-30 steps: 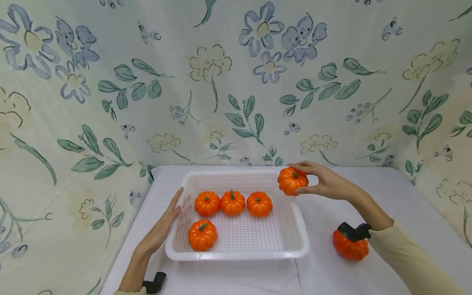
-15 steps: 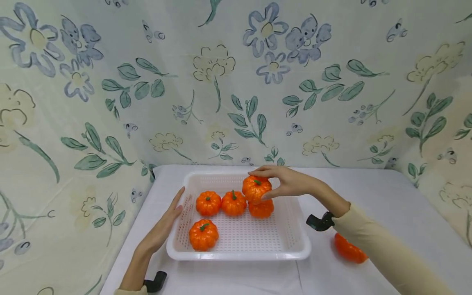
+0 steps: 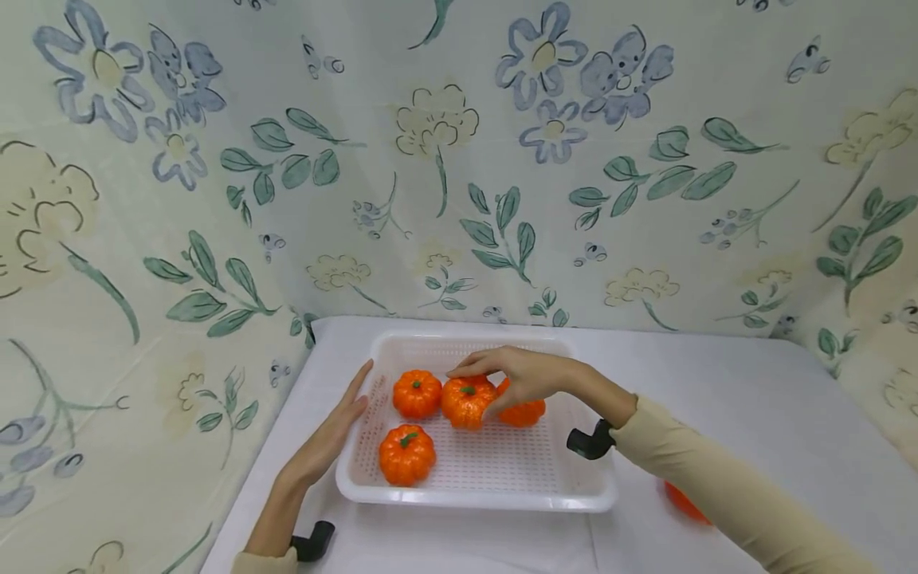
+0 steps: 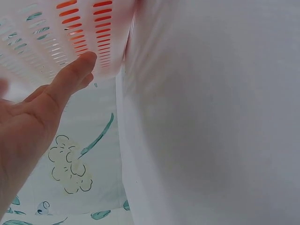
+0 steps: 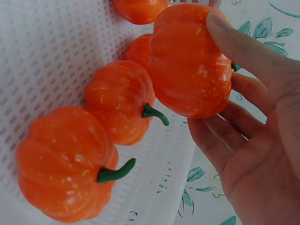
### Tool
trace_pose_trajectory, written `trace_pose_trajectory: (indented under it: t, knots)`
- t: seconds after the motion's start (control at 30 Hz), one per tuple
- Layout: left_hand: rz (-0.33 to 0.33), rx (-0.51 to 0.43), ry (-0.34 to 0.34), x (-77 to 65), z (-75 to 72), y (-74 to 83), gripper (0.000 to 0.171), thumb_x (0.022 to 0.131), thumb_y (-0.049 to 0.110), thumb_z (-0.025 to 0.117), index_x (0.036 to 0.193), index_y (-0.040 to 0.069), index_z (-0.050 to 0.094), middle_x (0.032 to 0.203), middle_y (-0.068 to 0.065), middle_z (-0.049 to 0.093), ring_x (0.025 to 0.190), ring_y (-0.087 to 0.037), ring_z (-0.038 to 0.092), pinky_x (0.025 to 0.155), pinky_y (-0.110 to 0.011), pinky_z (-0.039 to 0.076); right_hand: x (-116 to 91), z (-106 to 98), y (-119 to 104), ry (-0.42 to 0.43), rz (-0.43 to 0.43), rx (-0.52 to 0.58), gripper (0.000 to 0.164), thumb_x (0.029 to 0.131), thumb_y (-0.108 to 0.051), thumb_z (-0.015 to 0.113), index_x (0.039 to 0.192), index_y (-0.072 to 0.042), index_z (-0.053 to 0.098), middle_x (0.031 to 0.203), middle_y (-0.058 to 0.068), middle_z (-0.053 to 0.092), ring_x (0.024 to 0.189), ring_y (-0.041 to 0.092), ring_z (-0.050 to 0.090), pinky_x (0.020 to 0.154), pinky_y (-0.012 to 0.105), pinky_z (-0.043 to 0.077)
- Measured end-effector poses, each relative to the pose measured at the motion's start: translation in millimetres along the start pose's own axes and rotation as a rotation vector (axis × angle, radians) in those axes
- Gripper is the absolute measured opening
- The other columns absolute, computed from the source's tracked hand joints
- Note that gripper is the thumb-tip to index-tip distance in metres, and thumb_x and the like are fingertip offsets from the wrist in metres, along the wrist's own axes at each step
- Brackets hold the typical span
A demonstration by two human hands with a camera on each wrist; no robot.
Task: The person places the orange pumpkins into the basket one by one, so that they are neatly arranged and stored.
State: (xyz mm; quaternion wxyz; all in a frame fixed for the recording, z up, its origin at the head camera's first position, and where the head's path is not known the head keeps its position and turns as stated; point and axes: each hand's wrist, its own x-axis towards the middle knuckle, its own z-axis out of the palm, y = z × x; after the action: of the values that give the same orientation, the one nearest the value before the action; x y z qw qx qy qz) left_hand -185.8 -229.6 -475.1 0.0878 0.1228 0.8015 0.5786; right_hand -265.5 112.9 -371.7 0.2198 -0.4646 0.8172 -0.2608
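Note:
My right hand (image 3: 531, 376) grips an orange toy pumpkin (image 3: 468, 405) with a green stem, thumb on one side and fingers on the other. In the right wrist view that pumpkin (image 5: 190, 61) is held above the other pumpkins. It overlaps the back row in the white perforated basket (image 3: 473, 500), hiding the row's middle pumpkin in the head view. A pumpkin (image 3: 417, 394) sits to its left, another (image 3: 527, 413) is partly behind my right hand, and one more (image 3: 406, 455) lies at the front left. My left hand (image 3: 326, 442) rests straight-fingered against the basket's left wall (image 4: 77, 37).
Another orange pumpkin (image 3: 687, 504) lies on the white-covered table (image 3: 710, 383) to the right, mostly hidden by the right sleeve (image 3: 717, 470). Floral cloth (image 3: 430, 199) hangs behind the table and at its sides. Black wrist devices (image 3: 313, 542) sit on both wrists.
My right hand has carried the pumpkin leftward from the basket's back right corner, over the right pumpkin, and down to the middle of the back row. The left hand stays at the basket.

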Motion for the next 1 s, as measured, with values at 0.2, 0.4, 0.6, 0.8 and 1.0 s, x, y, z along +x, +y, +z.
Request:
trace_pose_trajectory:
  t: [0.2,0.4,0.6,0.8,1.0]
  knots:
    - [0.011,0.004,-0.011,1.9,0.2,0.8,0.059,0.112,0.040,0.028,0.167,0.037,0.005,0.176,-0.010,0.004,0.157,-0.048,0.020,0.117,-0.069,0.032,12,17,1,-0.068,-0.020,-0.012,0.070,0.086,-0.029,0.085,0.149,-0.018,0.058,0.153,-0.002,0.057,0.144,0.023,0.050,0.121,0.048,0.042]
    - [-0.003,0.001,-0.007,1.6,0.2,1.3,0.060,0.112,0.039,0.029,0.167,0.038,0.004,0.177,-0.008,0.004,0.159,-0.047,0.017,0.118,-0.069,0.029,19,32,3,-0.139,0.003,-0.006,0.073,0.082,-0.031,0.089,0.148,-0.020,0.059,0.151,-0.009,0.059,0.146,0.019,0.049,0.123,0.044,0.040]
    - [0.008,-0.015,-0.006,0.9,-0.3,0.7,0.059,0.112,0.039,0.028,0.167,0.039,0.004,0.176,-0.010,0.006,0.157,-0.049,0.022,0.116,-0.069,0.034,21,41,3,-0.192,0.081,-0.030,0.074,0.080,-0.030,0.091,0.147,-0.024,0.061,0.151,-0.009,0.058,0.146,0.015,0.048,0.123,0.041,0.040]
    - [0.005,-0.013,-0.014,0.7,0.6,1.2,0.059,0.112,0.039,0.028,0.167,0.039,0.005,0.176,-0.011,0.006,0.156,-0.050,0.024,0.115,-0.068,0.036,22,50,5,-0.216,0.100,-0.041,0.072,0.080,-0.032,0.090,0.146,-0.026,0.061,0.149,-0.015,0.058,0.145,0.012,0.048,0.122,0.039,0.041]
    - [0.000,-0.016,-0.009,0.2,0.3,2.1,0.059,0.112,0.039,0.029,0.166,0.040,0.006,0.176,-0.010,0.006,0.156,-0.049,0.024,0.116,-0.068,0.036,23,53,6,-0.211,0.094,-0.036,0.071,0.080,-0.031,0.091,0.145,-0.026,0.062,0.148,-0.017,0.058,0.142,0.009,0.050,0.121,0.036,0.042]
